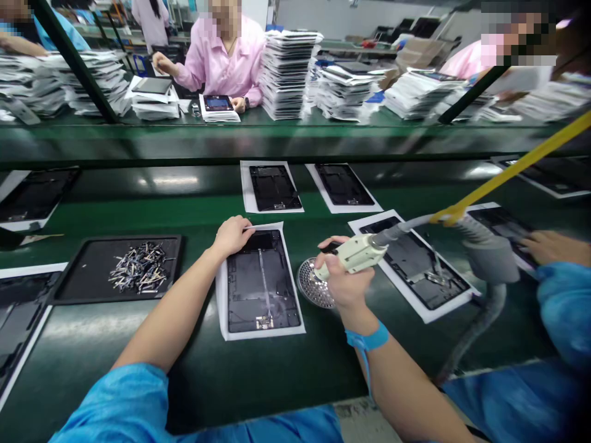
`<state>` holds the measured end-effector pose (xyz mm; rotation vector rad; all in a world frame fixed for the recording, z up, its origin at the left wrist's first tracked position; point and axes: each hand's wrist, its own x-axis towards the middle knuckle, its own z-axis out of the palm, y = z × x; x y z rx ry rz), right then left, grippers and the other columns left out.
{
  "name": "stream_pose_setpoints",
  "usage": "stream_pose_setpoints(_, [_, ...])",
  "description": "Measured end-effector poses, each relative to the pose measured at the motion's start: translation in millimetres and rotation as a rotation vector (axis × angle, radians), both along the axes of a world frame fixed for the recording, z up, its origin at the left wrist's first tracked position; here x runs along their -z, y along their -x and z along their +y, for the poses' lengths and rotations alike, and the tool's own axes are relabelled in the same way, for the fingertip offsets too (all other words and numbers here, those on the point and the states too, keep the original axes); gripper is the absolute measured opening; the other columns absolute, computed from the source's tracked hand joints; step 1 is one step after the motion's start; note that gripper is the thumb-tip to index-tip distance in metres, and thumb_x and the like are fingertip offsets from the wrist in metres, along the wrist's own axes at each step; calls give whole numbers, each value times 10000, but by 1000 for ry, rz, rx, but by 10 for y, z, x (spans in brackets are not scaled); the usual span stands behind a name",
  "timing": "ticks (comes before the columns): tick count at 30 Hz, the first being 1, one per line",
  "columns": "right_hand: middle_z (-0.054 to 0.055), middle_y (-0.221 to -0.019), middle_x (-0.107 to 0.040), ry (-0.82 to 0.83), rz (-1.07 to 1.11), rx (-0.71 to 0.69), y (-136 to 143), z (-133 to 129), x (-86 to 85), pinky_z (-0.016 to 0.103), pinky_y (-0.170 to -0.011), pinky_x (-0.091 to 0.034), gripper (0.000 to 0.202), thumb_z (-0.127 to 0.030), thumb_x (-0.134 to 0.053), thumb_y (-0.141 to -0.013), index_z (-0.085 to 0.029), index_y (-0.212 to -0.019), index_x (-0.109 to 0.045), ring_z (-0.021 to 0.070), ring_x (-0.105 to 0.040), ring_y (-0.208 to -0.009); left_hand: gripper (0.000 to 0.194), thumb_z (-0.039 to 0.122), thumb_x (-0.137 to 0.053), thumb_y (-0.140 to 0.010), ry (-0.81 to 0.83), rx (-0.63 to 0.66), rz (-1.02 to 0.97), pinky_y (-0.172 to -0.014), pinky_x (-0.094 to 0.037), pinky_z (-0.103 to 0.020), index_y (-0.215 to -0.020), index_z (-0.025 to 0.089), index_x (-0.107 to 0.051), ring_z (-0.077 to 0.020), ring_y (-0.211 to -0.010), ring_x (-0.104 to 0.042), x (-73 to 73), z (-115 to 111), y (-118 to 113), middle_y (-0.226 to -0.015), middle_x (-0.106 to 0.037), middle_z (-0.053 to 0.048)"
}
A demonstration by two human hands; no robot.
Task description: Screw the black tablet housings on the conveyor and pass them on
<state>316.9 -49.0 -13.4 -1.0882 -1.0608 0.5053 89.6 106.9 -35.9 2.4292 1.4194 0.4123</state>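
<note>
Straight in front of me a black tablet housing (249,283) lies on a white sheet (222,307), with a thin strip down its middle and a small board at its near end. At its far left corner is my left hand (234,237), its fingers curled over the edge of housing and sheet. My right hand (346,280) is wrapped round a cream-coloured air gun (357,253), whose grey hose leads off to the upper right. Below the gun's front end sits a round perforated metal disc (314,282), partly hidden by that hand. A blue band (368,337) circles my right wrist.
To the left, a black tray (87,271) holds a heap of small metal parts (141,267). More housings (273,187) on sheets lie beyond and to the right. A co-worker's hand (556,249) is at the right. A yellow strap (517,172) supports the hose. Paper stacks (289,77) line the far bench.
</note>
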Motion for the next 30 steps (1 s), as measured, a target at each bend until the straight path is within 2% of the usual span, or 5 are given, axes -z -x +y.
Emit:
stream_pose_setpoints(11, [-3,-874,-668,-19,55,-31,-3,4,27,291,-485,-543,262,-272,-751,-832,-222,-1052,-620,111,-627,-516,226,324,-560,-988,-3,-2,18,-865,-484,-335,-960,187,-737,-245,-985,-634,-17,0,-9,-950,-687,-79])
stream_pose_setpoints(17, [11,-887,-662,-60,62,-12,87,-67,-154,277,-471,-538,220,-304,-742,-851,-212,-1023,-641,107,-625,-512,218,320,-573,-985,-6,3,14,-875,-492,-327,-970,185,-743,-240,-998,-640,0,-2,-11,-989,-704,-78])
stream_pose_setpoints(21, [11,-935,-654,-61,169,-205,368,-237,-203,269,-447,-544,249,-333,-735,-869,-250,-1076,-623,110,-634,-520,219,321,-580,-985,8,1,7,-898,-495,-330,-978,183,-750,-237,-1011,-645,0,-20,-36,-1021,-711,-80])
stream_pose_setpoints(26, [10,-836,-656,42,174,-560,730,-450,-67,260,-467,-524,294,-392,-707,-902,-249,-1145,-624,103,-588,-505,233,339,-579,-987,6,-14,12,-920,-496,-329,-1013,186,-752,-235,-1022,-648,4,-35,-61,-1033,-710,-84])
stream_pose_setpoints(30, [5,-760,-648,67,122,-606,807,-483,5,279,-517,-536,294,-401,-712,-900,-231,-1129,-642,115,-586,-520,238,346,-575,-990,11,-23,17,-921,-496,-327,-1022,191,-752,-239,-1043,-649,2,-48,-70,-1057,-711,-85])
